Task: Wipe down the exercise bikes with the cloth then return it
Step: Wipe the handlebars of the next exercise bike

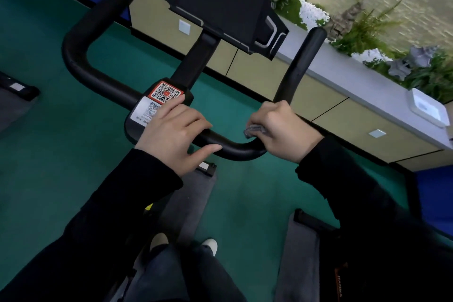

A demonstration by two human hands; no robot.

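Cloth wraps handlebar bend, gripped by right hand; left hand rests, fingers straight.

On the handlebar, the right hand hides most of the cloth; above the handlebar, the top edge cuts off the console.

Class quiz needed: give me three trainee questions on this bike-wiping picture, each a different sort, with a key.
1. Which hand grips the crumpled grey cloth? A left, B right.
2. True or false: the left hand rests, fingers straight, by the red square QR sticker.
3. Fill in: the cloth is held against the bike's black tubular ____.
Key: 1 B, the right hand; 2 true; 3 handlebar.
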